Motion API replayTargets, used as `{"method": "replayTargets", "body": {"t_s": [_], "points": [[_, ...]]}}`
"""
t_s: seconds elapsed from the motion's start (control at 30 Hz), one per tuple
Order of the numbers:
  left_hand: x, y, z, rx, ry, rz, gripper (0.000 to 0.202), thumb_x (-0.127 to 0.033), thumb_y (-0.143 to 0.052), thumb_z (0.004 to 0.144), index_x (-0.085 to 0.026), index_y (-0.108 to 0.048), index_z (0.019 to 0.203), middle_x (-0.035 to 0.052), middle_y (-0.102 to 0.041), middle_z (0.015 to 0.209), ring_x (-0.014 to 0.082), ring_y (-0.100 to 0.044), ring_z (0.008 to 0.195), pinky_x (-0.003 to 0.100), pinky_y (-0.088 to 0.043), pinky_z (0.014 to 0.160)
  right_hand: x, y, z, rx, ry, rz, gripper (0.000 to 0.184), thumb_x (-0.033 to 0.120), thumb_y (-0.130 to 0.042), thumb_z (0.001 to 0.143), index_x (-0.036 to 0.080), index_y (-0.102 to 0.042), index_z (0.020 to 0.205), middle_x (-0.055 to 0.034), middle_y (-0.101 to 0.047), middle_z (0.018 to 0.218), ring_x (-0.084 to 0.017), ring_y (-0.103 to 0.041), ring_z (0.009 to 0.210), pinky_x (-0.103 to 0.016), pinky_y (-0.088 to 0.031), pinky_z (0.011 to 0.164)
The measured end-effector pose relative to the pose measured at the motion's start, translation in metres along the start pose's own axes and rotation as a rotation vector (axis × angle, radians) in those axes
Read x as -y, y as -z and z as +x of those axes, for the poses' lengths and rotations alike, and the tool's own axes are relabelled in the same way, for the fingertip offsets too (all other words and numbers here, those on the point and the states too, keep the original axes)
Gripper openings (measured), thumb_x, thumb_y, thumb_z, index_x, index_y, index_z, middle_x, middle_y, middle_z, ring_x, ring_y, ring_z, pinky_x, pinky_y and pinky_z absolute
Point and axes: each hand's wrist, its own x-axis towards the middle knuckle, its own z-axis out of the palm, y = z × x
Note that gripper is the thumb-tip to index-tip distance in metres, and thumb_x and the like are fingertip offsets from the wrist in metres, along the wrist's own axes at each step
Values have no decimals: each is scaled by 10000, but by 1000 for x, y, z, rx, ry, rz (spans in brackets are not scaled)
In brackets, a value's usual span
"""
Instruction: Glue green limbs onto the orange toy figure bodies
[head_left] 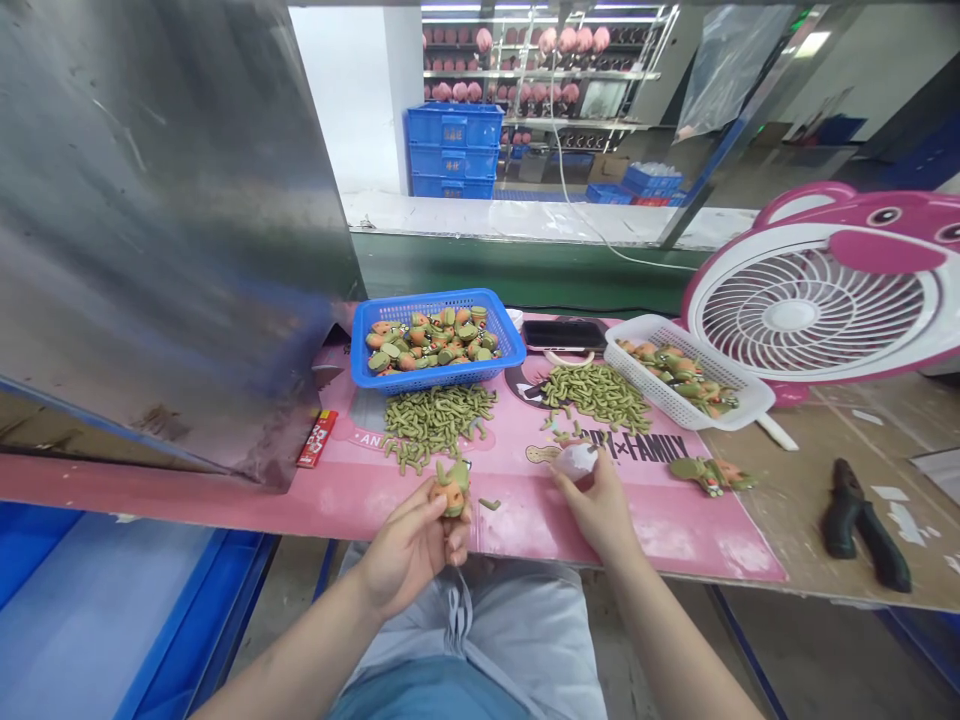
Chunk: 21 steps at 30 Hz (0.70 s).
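Note:
My left hand pinches a small green-and-orange toy figure above the front edge of the pink mat. Just right of it, a single green curved piece lies on the mat. My right hand has its thumb and fingers around a white rounded object, whose exact kind I cannot make out. Behind my left hand spreads a pile of small green curved pieces. A second pile of green pieces lies beyond my right hand.
A blue basket and a white basket hold similar figures. Right of the mat are black-handled pliers and a pink fan. A phone lies at the back, a red packet at left beside a metal panel.

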Motion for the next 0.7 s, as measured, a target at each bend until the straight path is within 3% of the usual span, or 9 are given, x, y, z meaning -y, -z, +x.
{"method": "replayTargets", "body": {"t_s": [0.17,0.33,0.5,0.63,0.7], "points": [[4,6,-9,-60,-56,91,260,-235,-808,552,-127,-624,701,6,-601,666,86,-523,568,171,-417,461,3,3,-10,-40,-12,-52,361,441,-595,616,199,-475,856,-53,-571,812,-252,-544,777,-396,-416,719],[17,8,-27,-118,-99,44,279,-351,-720,657,-181,-594,838,-8,-623,627,69,-478,462,179,-401,431,22,1,-57,-99,5,-33,327,460,-505,731,220,-423,938,-12,-502,800,-193,-517,729,-332,-426,675],[23,1,-49,-214,10,-39,327,-406,-730,620,-180,-549,771,-44,-567,526,30,-360,378,148,-328,374,45,2,-113,-53,-70,113,349,420,-565,746,249,-419,1012,-9,-577,769,-171,-549,643,-302,-425,628],[23,-1,-57,-219,110,-18,370,-459,-732,599,-175,-519,703,-65,-522,486,10,-280,356,123,-257,343,58,7,-127,-88,-99,44,397,491,-601,717,238,-516,1011,-56,-604,919,-211,-578,786,-327,-438,716],[24,0,-58,-198,137,-4,386,-486,-721,598,-176,-511,692,-77,-501,475,4,-242,346,118,-224,329,66,9,-128,-85,-76,44,389,527,-585,722,253,-515,989,-34,-605,871,-190,-579,714,-299,-450,659]]}}
